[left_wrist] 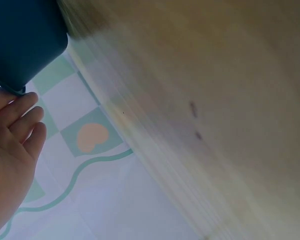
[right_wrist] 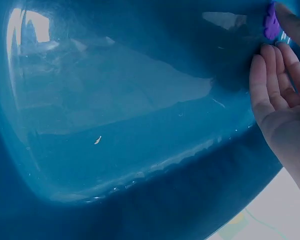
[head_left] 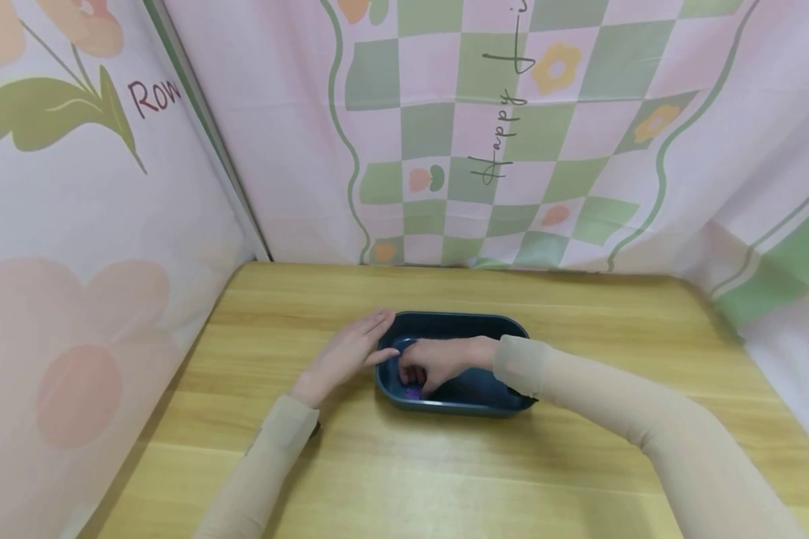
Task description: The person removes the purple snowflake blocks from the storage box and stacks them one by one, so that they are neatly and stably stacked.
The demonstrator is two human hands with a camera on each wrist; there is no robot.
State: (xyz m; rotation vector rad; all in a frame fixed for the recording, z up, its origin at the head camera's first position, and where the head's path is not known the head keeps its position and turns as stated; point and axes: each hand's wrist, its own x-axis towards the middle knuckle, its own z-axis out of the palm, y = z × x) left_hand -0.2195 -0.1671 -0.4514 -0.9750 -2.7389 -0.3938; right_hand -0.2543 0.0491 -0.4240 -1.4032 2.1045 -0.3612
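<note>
A dark blue oblong basin (head_left: pixel 488 408) stands on the table, its inside shiny in the right wrist view. My left hand (head_left: pixel 350 348) holds its left end at the rim, thumb over the edge and fingers along the outer corner. In the left wrist view the fingertips meet the rim. My right hand (head_left: pixel 438 361) reaches down into the left part of the basin. Between its thumb and fingertips it pinches a small purple piece with a scalloped edge (right_wrist: pixel 271 22), close to the basin floor. From the head view, the fingers hide most of this purple piece (head_left: pixel 413 391).
The wooden table (head_left: pixel 411 479) extends around the basin on all sides. A checked curtain (head_left: pixel 431 131) hangs along its back edge, and a flowered curtain (head_left: pixel 108 224) stands at the left. A tiny pale speck (right_wrist: pixel 97 140) lies on the basin floor.
</note>
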